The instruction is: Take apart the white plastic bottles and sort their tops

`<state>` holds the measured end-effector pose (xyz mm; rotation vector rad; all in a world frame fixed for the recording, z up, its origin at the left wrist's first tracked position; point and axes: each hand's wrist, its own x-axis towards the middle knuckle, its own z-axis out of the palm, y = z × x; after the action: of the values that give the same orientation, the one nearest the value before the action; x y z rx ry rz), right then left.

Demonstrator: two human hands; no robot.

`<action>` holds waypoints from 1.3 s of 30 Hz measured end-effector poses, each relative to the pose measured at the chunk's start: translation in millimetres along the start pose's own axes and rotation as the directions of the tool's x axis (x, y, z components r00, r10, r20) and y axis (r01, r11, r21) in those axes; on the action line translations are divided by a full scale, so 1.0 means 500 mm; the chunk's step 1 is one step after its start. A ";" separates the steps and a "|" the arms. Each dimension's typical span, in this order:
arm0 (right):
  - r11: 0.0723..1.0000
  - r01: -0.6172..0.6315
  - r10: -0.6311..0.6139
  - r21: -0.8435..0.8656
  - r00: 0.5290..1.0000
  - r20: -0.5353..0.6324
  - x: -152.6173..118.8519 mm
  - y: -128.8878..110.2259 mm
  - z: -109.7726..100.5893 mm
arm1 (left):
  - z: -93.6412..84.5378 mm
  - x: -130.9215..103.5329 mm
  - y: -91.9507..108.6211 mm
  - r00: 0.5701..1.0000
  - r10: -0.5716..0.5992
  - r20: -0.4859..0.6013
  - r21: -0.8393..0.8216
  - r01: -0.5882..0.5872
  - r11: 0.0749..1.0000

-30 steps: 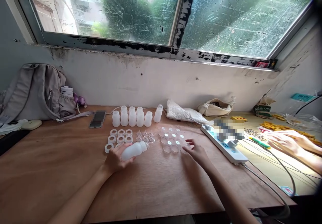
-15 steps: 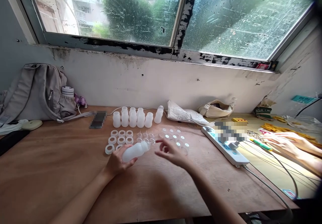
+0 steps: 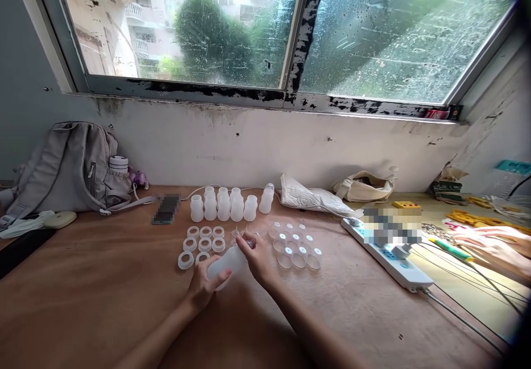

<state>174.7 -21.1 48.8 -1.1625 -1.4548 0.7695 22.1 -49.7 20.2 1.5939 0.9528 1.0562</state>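
Holds the tipped frosted bottle (image 3: 229,260) in the clamped fingers of the left hand (image 3: 201,284), with the right hand (image 3: 258,258) at its neck, grip too hidden to tell, and might drop it by pushing hard.

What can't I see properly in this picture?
In the head view:
- The top of the bottle: hidden behind the right hand.
- One white ring: partly covered by the left hand.
- The flat dark thing: blurred into squares, so its surface can't be seen.
- Another person's hands: blurry and washed out by bright light.
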 end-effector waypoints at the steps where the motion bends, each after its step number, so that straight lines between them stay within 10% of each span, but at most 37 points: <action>1: 1.000 -0.004 0.004 0.013 1.000 -0.004 -0.001 0.004 0.000 | 0.001 0.002 0.001 0.999 -0.026 0.020 -0.047 0.027 0.999; 7: 0.999 -0.008 0.009 0.040 1.000 -0.015 -0.009 0.007 -0.004 | 0.014 0.007 0.000 0.970 -0.230 0.075 -0.342 0.241 0.908; 13: 0.993 0.106 -0.110 0.043 0.989 0.098 -0.009 -0.006 -0.016 | 0.010 0.015 -0.010 0.715 -0.432 0.549 -0.535 0.698 0.477; 16: 0.994 0.054 -0.067 0.100 0.989 0.132 -0.003 0.000 -0.024 | 0.005 0.018 -0.002 0.798 -0.426 0.427 -0.508 0.601 0.617; 20: 0.957 -0.174 0.110 0.234 0.959 0.261 0.006 0.022 -0.034 | -0.012 0.021 0.006 0.995 -0.092 0.037 -0.012 0.092 0.996; 24: 0.865 -0.371 0.230 0.336 0.891 0.392 0.010 0.044 -0.041 | -0.038 0.029 -0.007 0.923 0.385 0.008 0.628 -0.305 0.716; 29: 0.832 -0.474 0.316 0.289 0.833 0.455 0.013 0.052 -0.047 | -0.039 0.031 -0.025 0.871 0.489 0.058 0.774 -0.348 0.528; 39: 0.883 -0.356 0.128 0.304 0.808 0.575 0.024 0.040 -0.086 | -0.054 0.026 -0.014 0.960 0.276 0.047 0.643 -0.241 0.727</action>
<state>221.6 -9.0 44.1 -0.8504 -1.5001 1.6094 0.3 -28.0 20.5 2.3386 1.2418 1.0114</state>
